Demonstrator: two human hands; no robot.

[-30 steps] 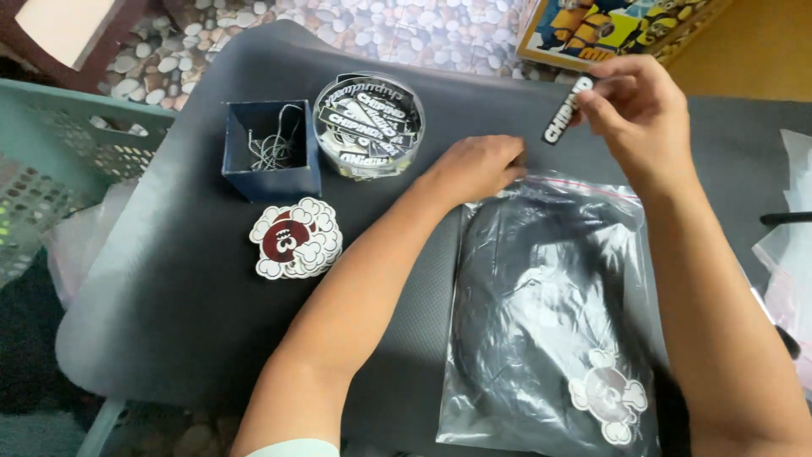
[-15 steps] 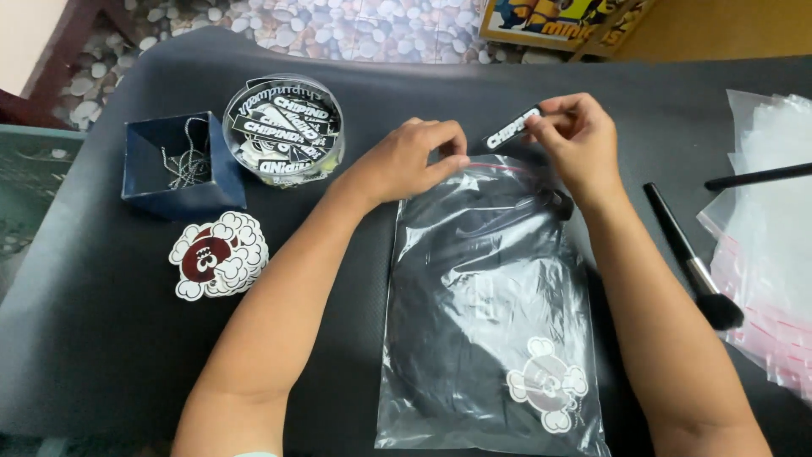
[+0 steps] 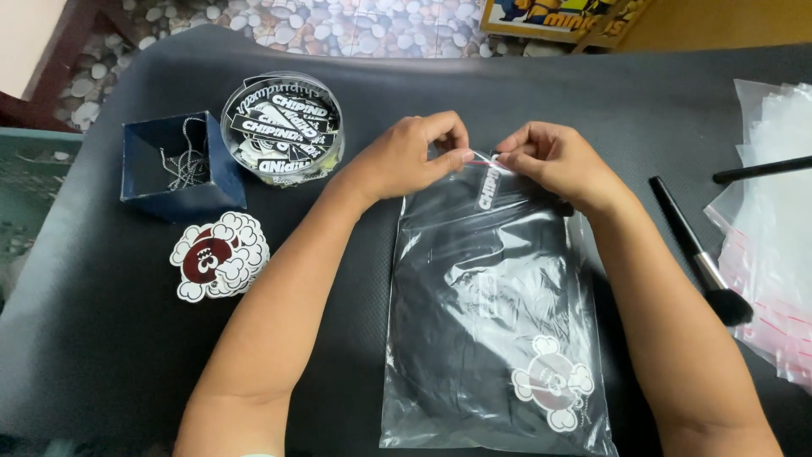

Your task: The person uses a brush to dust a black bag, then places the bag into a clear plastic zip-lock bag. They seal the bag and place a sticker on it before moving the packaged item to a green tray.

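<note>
- dark grey matting covers the bench [image 3: 101, 355], with pebble-patterned floor showing past its far edge.
- a clear plastic bag [image 3: 495, 313] holding a folded black garment lies flat on the bench in front of the person, between the two forearms.
- the left hand [image 3: 410, 156] pinches the bag's top edge between thumb and fingertips, just left of the opening's middle.
- the right hand [image 3: 550, 161] pinches the same edge just beside it; the two sets of fingertips nearly touch over the red seal strip.
- a small black-and-white label sticker [image 3: 489, 188] sits just under the fingertips at the mouth of the bag, its long axis running away from the person; whether it is fully inside the bag cannot be told.
- the bag's long axis runs from the person outward, with the opening at the far end under the hands and the closed end nearest the body.
- a pale cloud-shaped sticker [image 3: 554, 382] shows through the bag near its lower right corner.
- left of the hands stands a round clear tub [image 3: 282, 129] of black-and-white stickers, touching a blue square box [image 3: 182, 165] with fine metal chains in it.
- a red-and-white cloud sticker [image 3: 220, 256] lies just in front of the box.
- to the right lie a black brush [image 3: 698, 254] and a stack of empty clear bags [image 3: 774, 254], apart from the hands.
</note>
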